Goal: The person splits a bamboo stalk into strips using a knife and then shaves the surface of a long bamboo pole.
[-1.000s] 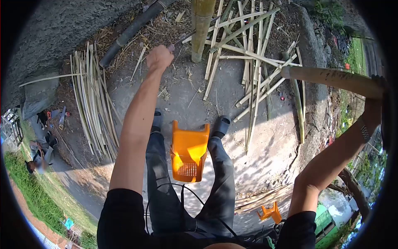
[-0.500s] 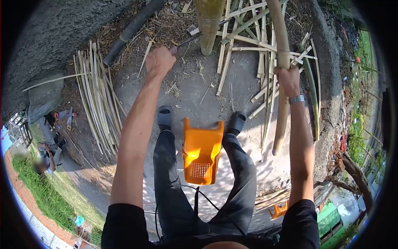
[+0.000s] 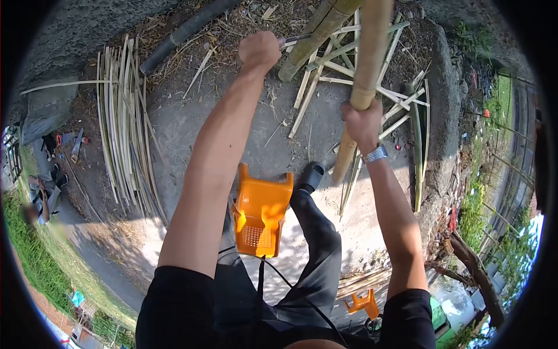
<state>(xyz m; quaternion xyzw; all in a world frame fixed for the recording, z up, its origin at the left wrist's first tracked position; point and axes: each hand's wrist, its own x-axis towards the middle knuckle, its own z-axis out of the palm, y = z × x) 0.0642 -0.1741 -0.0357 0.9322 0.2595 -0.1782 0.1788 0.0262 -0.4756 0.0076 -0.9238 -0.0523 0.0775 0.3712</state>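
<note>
My left hand (image 3: pixel 260 49) is closed around the handle of a machete, whose dark blade (image 3: pixel 299 38) meets a thick bamboo pole (image 3: pixel 308 49). That pole leans with its lower end close to the ground, and a lengthwise split line shows near its top. In my right hand (image 3: pixel 363 123) is a stout bamboo stick (image 3: pixel 372 55), gripped partway along and held at a slant beside the pole. The stick's upper part runs out of view at the top and its lower end hangs over the ground.
An orange plastic stool (image 3: pixel 264 195) stands between my legs. Split bamboo strips (image 3: pixel 125 128) lie piled at left, and more strips (image 3: pixel 331 72) lie crossed ahead. A dark pipe (image 3: pixel 186 35) is at upper left, a second orange stool (image 3: pixel 365 303) behind. A person (image 3: pixel 46 195) sits far left.
The bamboo stick and my right hand have swung left toward the pole. My left hand has moved up and right with the machete; the pole now leans more. The view has shifted.
</note>
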